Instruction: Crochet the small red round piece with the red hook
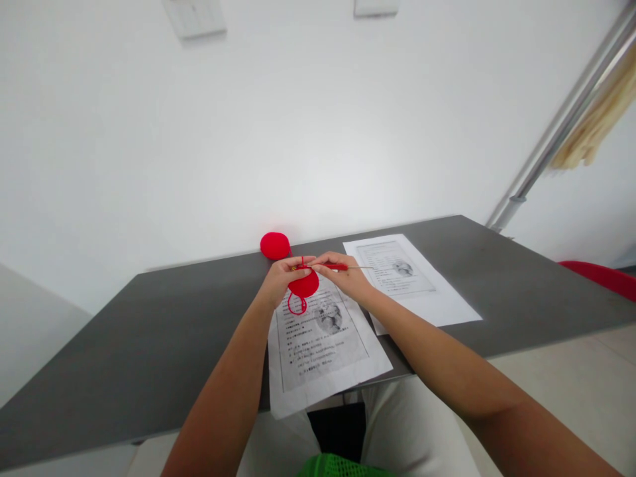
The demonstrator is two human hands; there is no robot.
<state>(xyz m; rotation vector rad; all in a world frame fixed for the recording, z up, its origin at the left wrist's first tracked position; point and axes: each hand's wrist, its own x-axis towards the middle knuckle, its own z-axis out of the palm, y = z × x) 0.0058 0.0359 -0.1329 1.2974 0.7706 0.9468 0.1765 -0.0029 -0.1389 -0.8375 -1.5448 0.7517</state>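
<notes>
My left hand (284, 275) pinches a round red crochet piece (304, 285) by its upper edge, with red yarn running over the fingers. A loose loop of yarn (297, 305) dangles beneath the piece. In my right hand (342, 271) is a crochet hook (336, 267) with a red grip and a thin metal shaft sticking out to the right. The hook's tip meets the work between both hands; the stitch there is too small to make out. Behind my left hand a ball of red yarn (275, 246) rests on the table, its strand leading to the hands.
A printed sheet (322, 358) lies under my hands and overhangs the front edge of the dark grey table (199, 344). Another printed sheet (447, 311) lies to the right. A white wall stands behind; a metal pole (546, 146) and a red chair-like edge (601, 278) are at right.
</notes>
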